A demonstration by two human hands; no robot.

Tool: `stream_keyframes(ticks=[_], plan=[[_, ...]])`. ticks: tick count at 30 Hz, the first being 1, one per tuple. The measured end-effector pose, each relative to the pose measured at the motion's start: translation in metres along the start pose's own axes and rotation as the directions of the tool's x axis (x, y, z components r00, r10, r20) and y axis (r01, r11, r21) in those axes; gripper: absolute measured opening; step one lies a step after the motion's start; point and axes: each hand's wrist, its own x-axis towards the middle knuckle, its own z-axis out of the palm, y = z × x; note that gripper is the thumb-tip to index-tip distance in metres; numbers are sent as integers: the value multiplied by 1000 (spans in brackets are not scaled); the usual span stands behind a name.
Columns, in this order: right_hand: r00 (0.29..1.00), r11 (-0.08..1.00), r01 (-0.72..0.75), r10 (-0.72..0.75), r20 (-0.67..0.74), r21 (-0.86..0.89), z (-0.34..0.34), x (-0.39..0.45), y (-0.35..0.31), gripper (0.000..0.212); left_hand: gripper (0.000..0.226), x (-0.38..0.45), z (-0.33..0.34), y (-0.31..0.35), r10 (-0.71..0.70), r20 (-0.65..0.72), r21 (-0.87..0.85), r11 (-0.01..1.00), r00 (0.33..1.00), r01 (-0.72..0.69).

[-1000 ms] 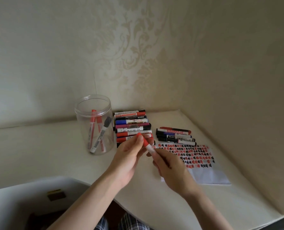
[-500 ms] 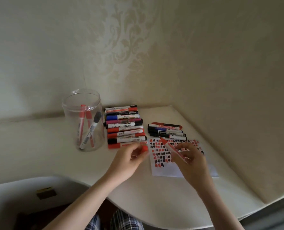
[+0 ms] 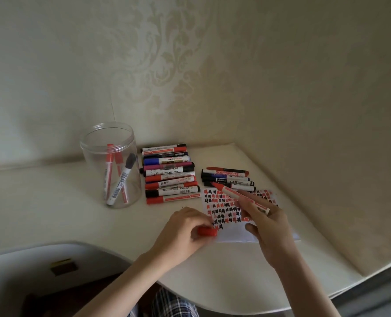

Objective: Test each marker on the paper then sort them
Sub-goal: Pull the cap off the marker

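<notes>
- Red marker [image 3: 238, 196], uncapped, is pinched in the right hand [image 3: 269, 227], now tilted lower over the paper [image 3: 230, 210] than half a second ago.
- The left hand [image 3: 185, 232] grips its red cap [image 3: 207, 231], drawn back beside the paper.
- Three markers stand in the clear jar [image 3: 111, 164].
- Nine lie in the left row [image 3: 170, 173]; about five in the right row [image 3: 227, 178].

Cream table [image 3: 52, 213] set against damask-patterned beige wallpaper [image 3: 167, 65].
</notes>
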Motion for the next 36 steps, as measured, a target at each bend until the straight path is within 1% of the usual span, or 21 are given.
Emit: stream_keyframes(ticks=[2, 4, 5, 8, 9, 11, 15, 17, 19, 23, 27, 30, 33, 36], plan=[[1000, 993, -8, 6, 17, 119, 0, 3, 0, 11, 15, 1, 2, -2, -1, -15, 12, 1000, 1000, 1], [999, 962, -50, 48, 16, 270, -2, 8, 0, 6, 17, 2, 3, -2, -10, -11, 3, 1000, 1000, 10], [998, 946, -67, 66, 15, 316, -2, 10, 0, 4, 19, 3, 2, -3, -9, -6, -2, 1000, 1000, 9], [997, 937, -59, 75, -34, 345, -3, 15, 9, 11, 25, 5, 0, -6, 9, 26, -4, 1000, 1000, -9], [996, 947, -41, 63, -61, 317, -3, 16, 12, 12, 27, 6, -1, -7, 17, 36, -2, 1000, 999, -17], [995, 974, -20, 41, -92, 224, -3, 17, 18, 6, 30, 7, -1, -8, 29, 44, -1, 1000, 999, -29], [998, 999, 33, -31, -60, 27, -1, 13, 25, 15, 33, 7, 2, -12, 24, 40, -6, 1000, 999, -24], [994, 991, 99, -102, -35, -84, -2, 11, 28, 12, 31, 7, 2, -13, 20, 40, -12, 1000, 999, -20], [992, 979, 121, -125, -12, -166, -3, 11, 32, 8, 31, 7, 2, -14, 33, 46, -9, 999, 998, -33], [992, 953, 114, -124, -18, -282, -4, 18, 36, 14, 35, 5, 3, -18, 61, 80, 37, 997, 995, -64], [988, 933, 123, -146, -43, -338, -5, 23, 35, 17, 45, 3, 0, -14, 76, 262, 191, 973, 962, -129], [984, 900, 135, -172, -52, -415, -5, 25, 38, 29, 43, 3, -4, -9, 55, 326, 229, 964, 944, -135], [977, 839, 135, -201, -70, -527, -7, 23, 46, 21, 46, 3, -5, -8, 52, 347, 256, 955, 936, -148], [973, 821, 146, -221, -71, -552, -9, 21, 50, 13, 47, 1, -5, -9, 59, 332, 264, 952, 941, -153]])
